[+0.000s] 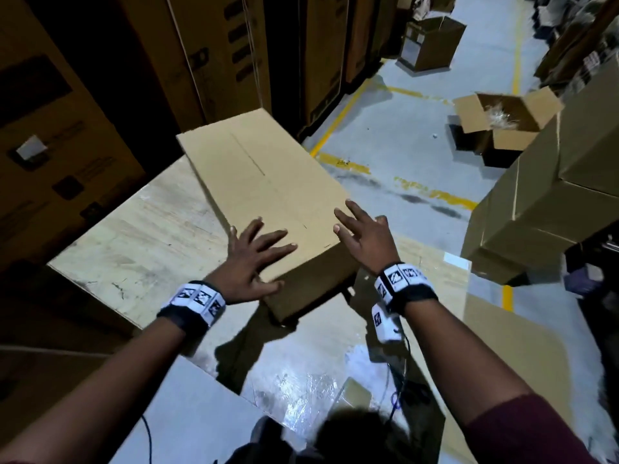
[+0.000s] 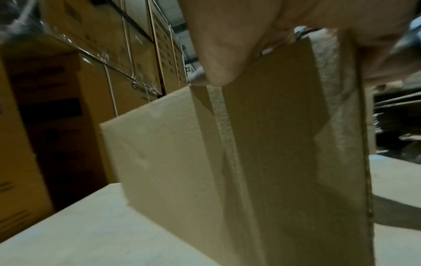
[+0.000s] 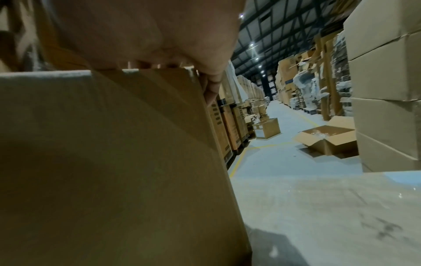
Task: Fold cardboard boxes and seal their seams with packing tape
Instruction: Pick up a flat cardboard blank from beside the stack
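A long closed cardboard box [image 1: 268, 182] lies on the pale wooden table [image 1: 134, 236], with a thin seam line running along its top. My left hand [image 1: 258, 259] rests flat on the box's near left corner, fingers spread over the top and the thumb down on the near end face. My right hand [image 1: 358, 229] sits at the near right corner, fingers spread and straight, touching the top edge. The left wrist view shows the box's end [image 2: 273, 144] close up under my thumb [image 2: 218, 59]. The box's side [image 3: 114, 162] fills the right wrist view. No tape roll is in view.
Tall printed cartons [image 1: 67, 112] wall off the left. A stack of brown boxes [image 1: 552, 195] stands at the right. An open box [image 1: 502, 125] and another carton [image 1: 432, 41] sit on the grey aisle floor. Crumpled plastic film [image 1: 301, 393] and a flat cardboard sheet [image 1: 516, 346] lie near me.
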### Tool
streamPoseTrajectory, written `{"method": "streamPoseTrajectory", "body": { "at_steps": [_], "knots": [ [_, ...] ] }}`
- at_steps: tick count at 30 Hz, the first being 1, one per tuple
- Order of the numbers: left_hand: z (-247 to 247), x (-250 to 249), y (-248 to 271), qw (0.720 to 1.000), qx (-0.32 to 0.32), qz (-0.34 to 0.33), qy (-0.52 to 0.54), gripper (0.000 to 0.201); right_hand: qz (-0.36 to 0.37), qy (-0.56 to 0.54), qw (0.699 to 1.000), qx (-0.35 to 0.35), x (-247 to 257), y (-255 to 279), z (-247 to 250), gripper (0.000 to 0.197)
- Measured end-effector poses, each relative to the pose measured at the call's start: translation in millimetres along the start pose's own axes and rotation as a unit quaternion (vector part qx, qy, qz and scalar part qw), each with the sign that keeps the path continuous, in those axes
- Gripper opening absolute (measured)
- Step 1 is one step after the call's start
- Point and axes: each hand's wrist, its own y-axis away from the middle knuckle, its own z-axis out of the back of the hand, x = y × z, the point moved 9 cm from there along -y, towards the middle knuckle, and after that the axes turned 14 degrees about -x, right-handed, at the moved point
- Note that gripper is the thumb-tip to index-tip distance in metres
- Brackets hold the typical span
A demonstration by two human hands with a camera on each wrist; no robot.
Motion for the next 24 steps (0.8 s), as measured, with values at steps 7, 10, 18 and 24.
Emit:
{"method": "streamPoseTrajectory", "body": {
  "at_steps": [7,10,18,24],
  "knots": [
    [18.9,36.7,42.7,0.975,-0.115,0.152,0.110,0.084,0.016,0.011,0.999,-0.038,57.0,72.1,-7.1,0.083],
    [16.2,27.6,41.5,0.967,-0.131,0.195,0.098,0.090,-0.024,0.007,0.999,-0.047,59.9,77.1,-8.3,0.091],
    [14.3,6.3,32.3,0.966,-0.178,0.181,0.058,0.067,-0.061,0.002,0.994,-0.091,57.1,81.4,8.5,0.098],
    [29.4,-61.5,-21.2,0.965,-0.206,0.139,0.080,0.068,-0.050,0.017,0.988,-0.148,27.6,72.2,94.7,0.098]
  ]
}}
